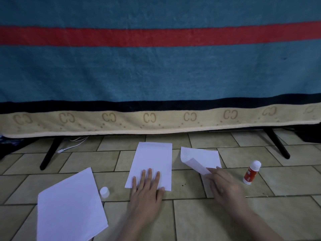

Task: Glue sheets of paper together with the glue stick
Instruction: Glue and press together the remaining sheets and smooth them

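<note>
on the tiled floor [191,214], the left hand [146,190] lies flat, fingers spread, on the middle sheet [152,159]. the right hand [224,184] pinches the curled corner of the right sheet [201,157]. glue stick [251,172] stands uncapped just right; cap [104,192] beside the left paper stack [69,206].

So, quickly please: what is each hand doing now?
Left hand: open, flat on the middle sheet.
Right hand: closed, pinching the lifted corner of the right sheet.
</note>
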